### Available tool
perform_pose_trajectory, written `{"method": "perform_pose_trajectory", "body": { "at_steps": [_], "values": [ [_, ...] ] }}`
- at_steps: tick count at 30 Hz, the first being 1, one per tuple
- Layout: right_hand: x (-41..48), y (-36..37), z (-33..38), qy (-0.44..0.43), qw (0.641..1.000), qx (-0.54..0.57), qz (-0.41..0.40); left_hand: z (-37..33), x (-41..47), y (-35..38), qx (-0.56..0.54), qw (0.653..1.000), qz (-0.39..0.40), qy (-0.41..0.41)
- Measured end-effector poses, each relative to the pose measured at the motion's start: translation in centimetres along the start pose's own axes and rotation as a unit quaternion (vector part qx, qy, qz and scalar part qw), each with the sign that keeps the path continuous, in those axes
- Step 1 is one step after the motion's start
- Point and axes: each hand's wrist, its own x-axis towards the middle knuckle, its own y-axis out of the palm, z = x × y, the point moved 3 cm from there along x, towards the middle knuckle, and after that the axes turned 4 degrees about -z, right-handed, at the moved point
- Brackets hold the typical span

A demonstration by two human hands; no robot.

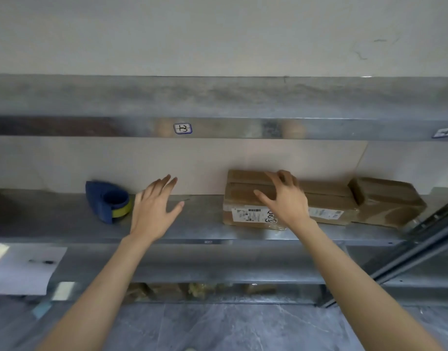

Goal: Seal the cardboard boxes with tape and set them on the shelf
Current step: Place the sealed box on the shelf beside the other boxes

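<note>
Pale, plain wall (218, 34) across the top, with a faint scuff (360, 54) high on the right. Below it, all grey metal: an upper shelf (218, 97) with a small handwritten sticker (183, 128) on its front lip (a second sticker (442, 133) sits at the far right edge), then the middle shelf (205, 225), a beige panel (243, 153) behind it. A slanted metal rail (420, 249) cuts across at right. A white sheet of paper (23, 269) shows at left, and nearest us, grey marbled floor tiles (243, 328). The light is soft and even.
</note>
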Motion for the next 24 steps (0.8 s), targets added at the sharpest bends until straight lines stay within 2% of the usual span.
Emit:
{"method": "perform_pose_trajectory", "body": {
  "at_steps": [12, 17, 24],
  "values": [
    [3.6, 3.1, 12.3, -0.089, 0.994, -0.030, 0.060, 7.4, -1.3, -3.7, 0.070, 0.994, -0.042, -0.075],
    [3.9, 4.6, 19.2, -0.112, 0.990, -0.030, 0.074, 12.7, -3.0, -6.1, 0.086, 0.989, -0.062, -0.103],
    [1.8, 7.8, 31.5, -0.151, 0.984, -0.029, 0.091, 22.3, -6.8, -9.6, 0.097, 0.984, -0.053, -0.136]
  ]
}}
